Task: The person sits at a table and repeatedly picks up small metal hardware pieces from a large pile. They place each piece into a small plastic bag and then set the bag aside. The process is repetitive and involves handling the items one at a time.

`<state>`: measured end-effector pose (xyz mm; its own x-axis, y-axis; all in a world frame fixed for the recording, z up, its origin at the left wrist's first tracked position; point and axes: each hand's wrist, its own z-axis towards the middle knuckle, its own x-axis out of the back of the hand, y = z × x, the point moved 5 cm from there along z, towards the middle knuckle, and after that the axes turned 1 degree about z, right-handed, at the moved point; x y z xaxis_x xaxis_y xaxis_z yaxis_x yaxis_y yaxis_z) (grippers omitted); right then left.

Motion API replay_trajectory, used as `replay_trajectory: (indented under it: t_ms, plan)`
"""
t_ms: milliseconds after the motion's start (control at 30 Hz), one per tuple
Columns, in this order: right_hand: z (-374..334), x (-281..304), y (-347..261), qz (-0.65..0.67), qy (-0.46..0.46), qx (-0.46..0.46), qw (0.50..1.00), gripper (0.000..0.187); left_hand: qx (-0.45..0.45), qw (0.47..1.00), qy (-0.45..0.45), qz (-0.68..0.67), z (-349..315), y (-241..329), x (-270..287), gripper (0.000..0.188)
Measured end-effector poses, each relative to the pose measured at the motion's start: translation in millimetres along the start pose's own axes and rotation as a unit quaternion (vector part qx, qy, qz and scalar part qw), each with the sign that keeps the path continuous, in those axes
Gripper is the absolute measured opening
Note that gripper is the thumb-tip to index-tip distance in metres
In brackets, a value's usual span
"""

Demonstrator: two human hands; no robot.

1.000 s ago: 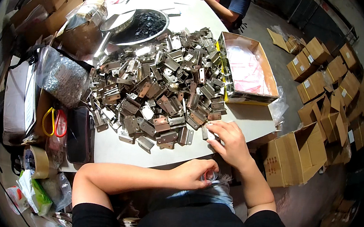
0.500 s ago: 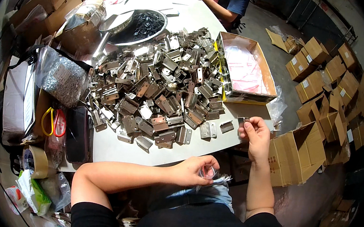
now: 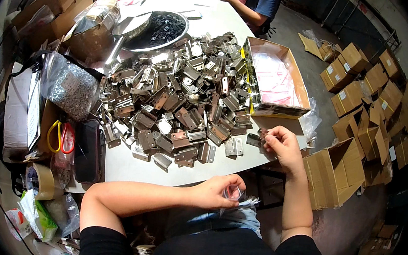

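R hand (image 3: 283,147) pinching small metal bracket (image 3: 262,133) at table (image 3: 125,166) edge, just right of bracket pile (image 3: 182,100). L hand (image 3: 218,191) below table edge, fingers closed on clear plastic bags (image 3: 236,196).

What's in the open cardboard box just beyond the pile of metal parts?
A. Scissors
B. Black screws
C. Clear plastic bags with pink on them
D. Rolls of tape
C: the open cardboard box beside the pile of metal parts shows only flat, clear pinkish bags lying inside it.
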<state>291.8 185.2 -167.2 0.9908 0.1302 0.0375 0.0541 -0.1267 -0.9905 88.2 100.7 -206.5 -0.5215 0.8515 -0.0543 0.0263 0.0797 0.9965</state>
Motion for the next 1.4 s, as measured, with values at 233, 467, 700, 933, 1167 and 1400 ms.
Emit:
replay_trajectory:
  t_ms: [233, 467, 700, 933, 1167, 1400]
  plan:
    - [-7, -1, -5, 0.02, 0.017, 0.017, 1.0, 0.016, 0.005, 1.0, 0.007, 0.01, -1, 1, 1, 0.04]
    - [-9, -1, 2, 0.094, 0.054, 0.005, 0.994, 0.022, 0.001, 1.0, 0.002, 0.009, 1, -2, 2, 0.04]
    - [-8, 3, 11, 0.15, 0.018, -0.009, 0.988, 0.016, 0.01, 1.0, 0.004, 0.02, 0, 3, 3, 0.041]
    - [-11, -10, -1, -0.007, 0.09, 0.122, 0.988, 0.022, 0.011, 1.0, -0.001, 0.018, 0, 3, 2, 0.04]
    - [-21, -25, -19, -0.286, 0.146, 0.241, 0.916, 0.022, 0.008, 1.0, -0.002, 0.012, 0, 0, 2, 0.039]
    - [-15, -26, -27, -0.385, 0.051, 0.356, 0.85, 0.024, 0.007, 1.0, 0.0, 0.014, 0, 0, 2, 0.039]
